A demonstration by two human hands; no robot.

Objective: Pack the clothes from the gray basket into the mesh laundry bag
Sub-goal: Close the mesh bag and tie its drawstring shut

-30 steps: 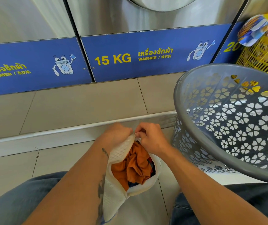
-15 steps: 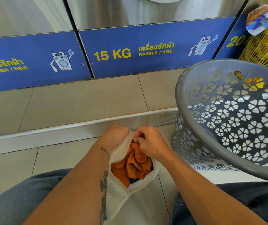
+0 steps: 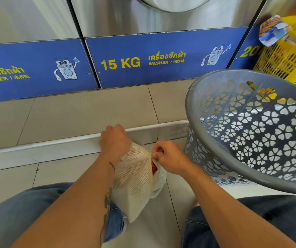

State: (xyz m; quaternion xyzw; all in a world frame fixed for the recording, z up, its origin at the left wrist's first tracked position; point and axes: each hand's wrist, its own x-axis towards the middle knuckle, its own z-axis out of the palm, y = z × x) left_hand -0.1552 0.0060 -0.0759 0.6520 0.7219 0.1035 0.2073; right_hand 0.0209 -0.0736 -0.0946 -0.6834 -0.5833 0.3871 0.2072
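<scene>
A white mesh laundry bag point(image 3: 134, 179) hangs between my knees. My left hand point(image 3: 115, 142) grips its top far corner. My right hand point(image 3: 166, 158) pinches the zipper pull at the bag's opening, which is nearly closed. Only a sliver of orange clothing point(image 3: 154, 170) shows through the gap. The gray basket point(image 3: 193, 122) with flower-shaped holes stands tilted to the right, and I see no clothes in the visible part of it.
Steel washers with blue panels point(image 3: 161, 59) line the wall ahead, above a tiled step with a white edge point(image 3: 63, 140). A yellow plastic basket point(image 3: 286, 56) with a patterned cloth sits at the far right. My jeans-clad knees flank the bag.
The bag's opening has gone from wide open, with orange clothes showing, to almost closed. My right hand has moved right and toward me along the opening; my left hand has lifted the corner.
</scene>
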